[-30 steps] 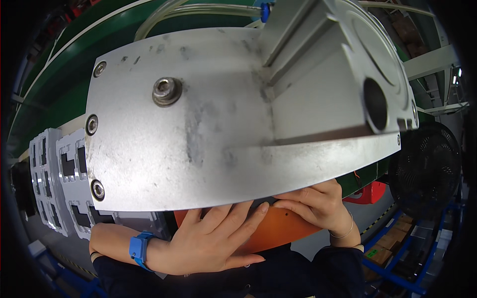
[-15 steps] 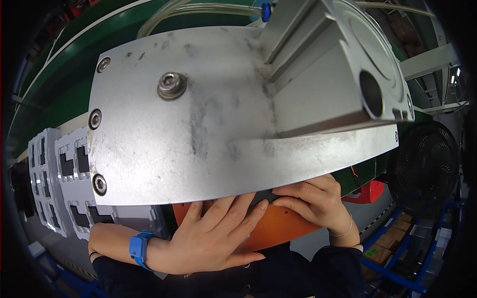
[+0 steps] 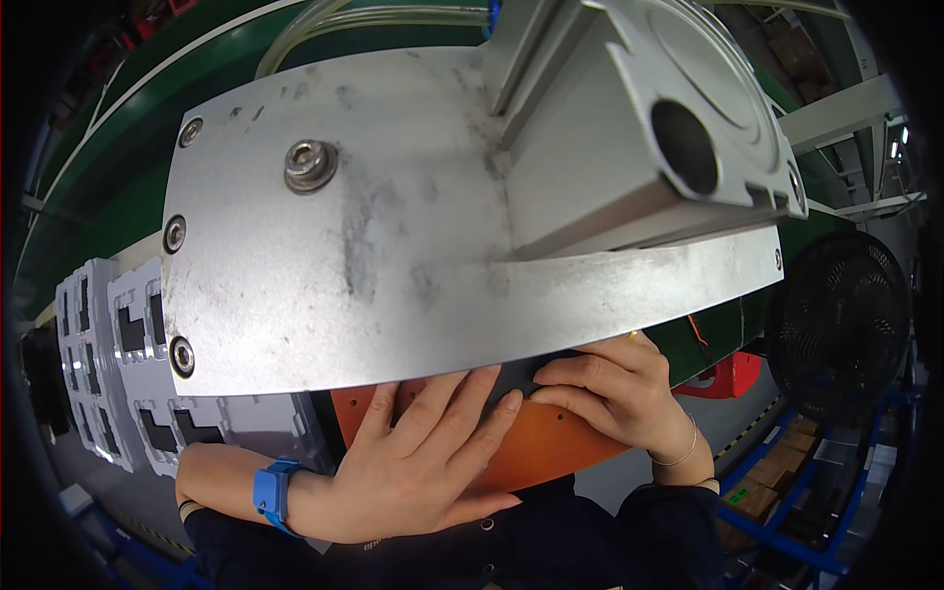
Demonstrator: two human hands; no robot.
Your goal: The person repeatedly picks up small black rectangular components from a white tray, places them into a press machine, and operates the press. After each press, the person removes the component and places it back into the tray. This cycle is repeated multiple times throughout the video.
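Observation:
An orange board (image 3: 551, 441) with small holes lies in front of my body, under the near edge of a large silver metal plate (image 3: 295, 275). Spread flat over the board's left part is my left hand (image 3: 423, 452), its fingertips touching a dark grey flat piece (image 3: 513, 380). That piece shows only in part between my hands; the metal plate hides the rest. On its right side, my right hand (image 3: 615, 393) has thumb and forefinger closed at the piece's edge. A blue band (image 3: 278, 495) circles my left wrist.
The metal plate carries bolts and a thick aluminium block (image 3: 610, 147) above my hands. Clear tubes (image 3: 383, 18) run behind it over a green surface. Grey trays (image 3: 93, 364) stand at left. A black fan (image 3: 839, 329), a red object (image 3: 723, 377) and a blue rack (image 3: 787, 551) are at right.
The metal plate and its block appear slightly farther left and up in the view. More of the dark grey piece shows between my hands. Both hands stay in nearly the same place.

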